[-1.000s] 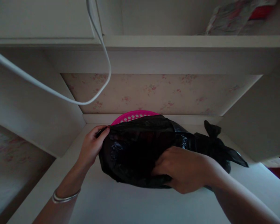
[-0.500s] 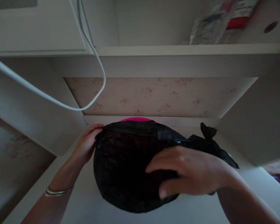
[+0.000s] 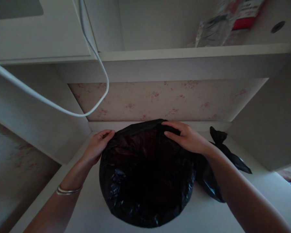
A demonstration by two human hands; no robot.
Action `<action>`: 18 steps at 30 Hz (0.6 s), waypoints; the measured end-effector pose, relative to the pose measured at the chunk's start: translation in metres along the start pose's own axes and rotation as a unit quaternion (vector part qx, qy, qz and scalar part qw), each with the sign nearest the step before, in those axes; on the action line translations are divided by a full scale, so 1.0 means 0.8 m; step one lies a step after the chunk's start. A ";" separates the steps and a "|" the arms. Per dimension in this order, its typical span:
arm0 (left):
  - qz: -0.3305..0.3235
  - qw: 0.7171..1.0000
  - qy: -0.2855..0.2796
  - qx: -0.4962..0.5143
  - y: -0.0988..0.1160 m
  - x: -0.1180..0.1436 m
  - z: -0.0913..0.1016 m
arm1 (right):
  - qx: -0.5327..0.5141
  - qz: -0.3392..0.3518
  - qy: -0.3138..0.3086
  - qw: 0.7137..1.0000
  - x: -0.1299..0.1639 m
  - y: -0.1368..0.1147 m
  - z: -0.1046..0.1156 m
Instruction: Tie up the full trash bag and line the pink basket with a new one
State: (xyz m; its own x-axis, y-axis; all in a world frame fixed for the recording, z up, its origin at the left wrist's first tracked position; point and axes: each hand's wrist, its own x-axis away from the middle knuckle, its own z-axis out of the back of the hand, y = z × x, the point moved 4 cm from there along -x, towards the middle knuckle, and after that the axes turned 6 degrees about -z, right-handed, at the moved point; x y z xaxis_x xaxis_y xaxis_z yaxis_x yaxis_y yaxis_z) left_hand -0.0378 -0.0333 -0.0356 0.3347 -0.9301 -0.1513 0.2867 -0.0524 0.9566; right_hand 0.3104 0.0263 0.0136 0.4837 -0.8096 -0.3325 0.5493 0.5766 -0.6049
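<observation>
A black garbage bag (image 3: 145, 213) lines a round bin and hangs over its rim, its mouth open toward me; the inside is dark with a faint reddish tint. My left hand (image 3: 98, 145) pinches the bag at the rim's upper left, thumb and fingers together. At the upper right of the rim, my right hand (image 3: 185, 136) grips the bag's edge, fingers along the outer side and thumb inside the mouth. The bin itself is covered by the bag. Just to the right, partly behind my right forearm, lies a knotted black bag (image 3: 208, 181).
The bin stands on a white surface (image 3: 84, 207) inside a white furniture recess with a floral back wall (image 3: 155, 100). Above runs a shelf edge (image 3: 184, 53) with clear plastic packaging (image 3: 212, 32) on it. A white cable (image 3: 63, 111) loops down at the left.
My right hand has moved from over the bag's mouth up to the back rim and taken hold there. The bag now covers the pink rim, and its mouth is wider and rounder.
</observation>
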 end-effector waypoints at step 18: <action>0.125 0.960 -0.117 0.220 -0.018 -0.017 -0.018 | -0.240 -0.213 -0.053 0.946 -0.087 0.055 -0.057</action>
State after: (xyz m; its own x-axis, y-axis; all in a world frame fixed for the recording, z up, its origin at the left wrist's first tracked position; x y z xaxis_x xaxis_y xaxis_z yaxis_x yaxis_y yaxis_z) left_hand -0.0334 -0.0145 -0.0509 0.1175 -0.9873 0.1069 -0.2014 0.0817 0.9761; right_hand 0.2693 0.1029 -0.0227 0.3682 -0.9267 0.0747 0.3503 0.0638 -0.9345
